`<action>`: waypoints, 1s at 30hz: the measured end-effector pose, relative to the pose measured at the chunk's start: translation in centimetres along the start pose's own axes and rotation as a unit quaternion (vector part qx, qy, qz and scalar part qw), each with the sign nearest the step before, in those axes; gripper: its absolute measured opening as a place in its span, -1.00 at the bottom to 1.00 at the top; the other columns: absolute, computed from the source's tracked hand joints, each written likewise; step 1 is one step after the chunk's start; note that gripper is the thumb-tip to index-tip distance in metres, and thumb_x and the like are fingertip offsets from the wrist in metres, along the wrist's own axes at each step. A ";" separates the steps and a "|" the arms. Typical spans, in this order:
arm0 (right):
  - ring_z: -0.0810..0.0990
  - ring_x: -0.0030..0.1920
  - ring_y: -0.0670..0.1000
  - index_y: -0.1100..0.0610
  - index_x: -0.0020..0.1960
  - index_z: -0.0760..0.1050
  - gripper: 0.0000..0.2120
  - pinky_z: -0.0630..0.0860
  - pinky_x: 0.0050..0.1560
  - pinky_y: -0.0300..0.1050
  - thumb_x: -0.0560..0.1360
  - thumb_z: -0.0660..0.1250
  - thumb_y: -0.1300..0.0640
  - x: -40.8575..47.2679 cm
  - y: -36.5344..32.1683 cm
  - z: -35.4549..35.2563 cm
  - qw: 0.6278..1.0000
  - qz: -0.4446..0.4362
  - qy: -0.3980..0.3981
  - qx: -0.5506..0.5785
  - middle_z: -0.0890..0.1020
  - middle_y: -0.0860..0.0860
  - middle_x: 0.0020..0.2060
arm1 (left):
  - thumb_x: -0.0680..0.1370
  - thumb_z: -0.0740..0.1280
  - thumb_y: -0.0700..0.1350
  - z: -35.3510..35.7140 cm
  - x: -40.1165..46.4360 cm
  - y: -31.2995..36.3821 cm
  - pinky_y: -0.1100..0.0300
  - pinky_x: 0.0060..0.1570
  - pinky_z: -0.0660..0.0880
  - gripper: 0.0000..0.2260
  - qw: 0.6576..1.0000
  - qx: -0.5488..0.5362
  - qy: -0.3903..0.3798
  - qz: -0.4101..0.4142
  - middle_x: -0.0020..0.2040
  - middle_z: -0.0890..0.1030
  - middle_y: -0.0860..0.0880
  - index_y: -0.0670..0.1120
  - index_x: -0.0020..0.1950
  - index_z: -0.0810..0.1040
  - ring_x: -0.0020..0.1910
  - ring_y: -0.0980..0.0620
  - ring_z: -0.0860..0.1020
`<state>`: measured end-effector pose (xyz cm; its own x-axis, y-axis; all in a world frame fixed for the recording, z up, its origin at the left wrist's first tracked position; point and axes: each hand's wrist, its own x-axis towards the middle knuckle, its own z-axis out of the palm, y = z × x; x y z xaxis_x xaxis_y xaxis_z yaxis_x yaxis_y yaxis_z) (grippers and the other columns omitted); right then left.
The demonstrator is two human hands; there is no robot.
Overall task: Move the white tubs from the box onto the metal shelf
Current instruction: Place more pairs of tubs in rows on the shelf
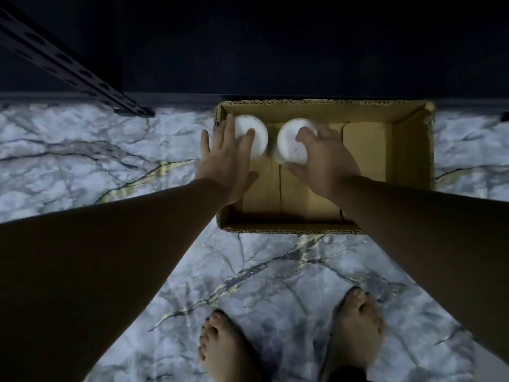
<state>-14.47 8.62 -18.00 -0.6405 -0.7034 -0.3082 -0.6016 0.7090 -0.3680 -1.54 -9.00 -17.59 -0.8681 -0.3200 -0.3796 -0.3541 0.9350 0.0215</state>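
Observation:
An open cardboard box (pixel 407 161) sits on the marble floor. Two white round tubs stand side by side in its far left part. My left hand (pixel 225 158) reaches over the box's left wall, its fingers spread and straight, with fingertips lying on the left tub (pixel 257 144). My right hand (pixel 325 158) curls round the right tub (pixel 289 146), thumb at its near side and fingers over its far right edge. The rest of the box floor shows only folded cardboard flaps.
A dark perforated metal shelf post (pixel 68 70) slants down to the floor at the upper left, before a dark wall. My two bare feet (pixel 289 340) stand on the marble floor (pixel 82 161) just in front of the box.

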 end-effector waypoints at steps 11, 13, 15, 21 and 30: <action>0.34 0.37 0.22 -0.02 0.50 0.33 -0.30 0.46 0.31 0.14 0.44 0.50 -0.10 -0.5 -0.3 -1.3 0.997 0.038 -0.044 0.044 0.32 0.13 0.45 | 0.38 0.53 0.09 -2.3 1.3 1.3 -0.32 0.53 0.05 -0.18 0.986 -0.137 -0.011 -0.091 0.40 0.29 -0.19 0.13 0.56 0.21 0.38 -0.24 0.38; 0.34 0.36 0.21 -0.04 0.51 0.34 -0.29 0.45 0.32 0.12 0.42 0.50 -0.11 -1.4 -0.5 -2.1 0.994 0.064 -0.052 0.066 0.34 0.11 0.41 | 0.36 0.53 0.12 -3.1 0.5 1.3 -0.24 0.49 0.20 -0.22 0.978 -0.179 -0.019 -0.101 0.41 0.28 -0.19 0.15 0.53 0.29 0.36 -0.25 0.37; 0.34 0.35 0.19 -0.07 0.50 0.37 -0.28 0.45 0.31 0.09 0.39 0.49 -0.14 -2.6 -0.6 -3.5 0.990 0.087 -0.064 0.087 0.36 0.09 0.38 | 0.35 0.55 0.13 -4.3 -0.9 1.4 -0.09 0.35 0.39 -0.26 0.967 -0.232 -0.034 -0.105 0.41 0.26 -0.17 0.16 0.49 0.35 0.32 -0.23 0.36; 0.53 0.24 0.10 -0.12 0.35 0.56 -0.38 0.48 0.21 -0.07 0.31 0.51 -0.19 -6.0 -1.8 -10.7 0.982 0.087 -0.090 0.145 0.52 0.05 0.28 | 0.29 0.59 0.11 -10.1 -5.7 1.6 0.10 0.26 0.46 -0.39 0.916 -0.371 -0.061 -0.138 0.24 0.31 -0.02 0.22 0.32 0.52 0.20 -0.05 0.43; 0.54 0.27 0.00 -0.23 0.27 0.61 -0.69 0.43 0.31 -0.08 0.55 0.34 -0.08 -15.7 -8.8 -24.5 0.984 0.040 -0.057 0.166 0.70 -0.13 0.13 | 0.19 0.61 0.15 -23.2 -15.3 2.8 0.11 0.22 0.55 -0.60 0.821 -0.532 -0.061 -0.201 0.28 0.51 0.01 0.28 0.00 0.68 0.24 0.10 0.52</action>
<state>-10.78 14.63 11.58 -0.6095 -0.6613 -0.4373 -0.3511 0.7197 -0.5990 2.69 -5.01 9.76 -0.5889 -0.4910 -0.6419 -0.7627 0.0751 0.6423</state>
